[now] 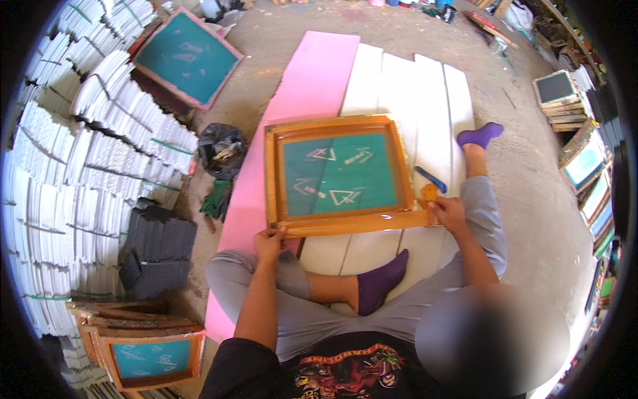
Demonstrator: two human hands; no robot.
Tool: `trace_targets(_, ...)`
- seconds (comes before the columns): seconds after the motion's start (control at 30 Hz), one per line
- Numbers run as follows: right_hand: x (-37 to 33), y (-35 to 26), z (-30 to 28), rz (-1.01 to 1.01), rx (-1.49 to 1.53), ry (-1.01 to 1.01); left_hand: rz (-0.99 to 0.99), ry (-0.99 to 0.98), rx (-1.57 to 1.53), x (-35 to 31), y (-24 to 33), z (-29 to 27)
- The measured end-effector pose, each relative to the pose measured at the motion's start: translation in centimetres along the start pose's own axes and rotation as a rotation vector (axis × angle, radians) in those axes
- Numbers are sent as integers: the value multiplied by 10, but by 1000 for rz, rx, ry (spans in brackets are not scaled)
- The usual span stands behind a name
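Note:
A screen-printing frame (271,174) with brown tape on its rims and a green mesh (340,174) marked with pale triangular designs lies flat before me. A strip of shiny brown tape (362,223) stretches along its near edge. My left hand (269,245) pinches the strip's left end at the near left corner. At the near right corner, my right hand (450,214) is closed on the strip's other end. Just beyond the right hand sits a small orange-yellow piece (428,192), its kind unclear. A blue cutter knife (430,179) lies beside the frame's right rim.
Pink board (319,73) and white boards (432,100) lie under the frame and my legs. Tall white stacks (106,159) line the left, near a black bag (222,149). Other frames stand at far left (189,60), near left (149,359) and right (585,159).

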State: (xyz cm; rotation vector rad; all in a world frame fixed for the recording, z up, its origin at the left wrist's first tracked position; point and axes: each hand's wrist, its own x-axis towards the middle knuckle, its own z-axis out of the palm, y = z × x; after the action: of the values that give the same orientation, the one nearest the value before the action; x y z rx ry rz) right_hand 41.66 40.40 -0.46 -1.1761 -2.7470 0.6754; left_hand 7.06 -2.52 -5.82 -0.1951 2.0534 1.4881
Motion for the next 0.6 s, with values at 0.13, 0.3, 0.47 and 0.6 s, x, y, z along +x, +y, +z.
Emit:
trace_targets(0.13,-1,-9,-6,-203,-280,48,-5,5,-14,3,-8,2)
trace_targets(0.3,4,-21,-13,-227,-344,4,66,54,191,-7,13,4)
trace_targets(0.47,10,-30,-10,-231,-459,-89,73,98,157,-8,10,6)
trace_targets(0.6,11,-32,-5,-235,-486,-99,94,127,200,-9,10,5)
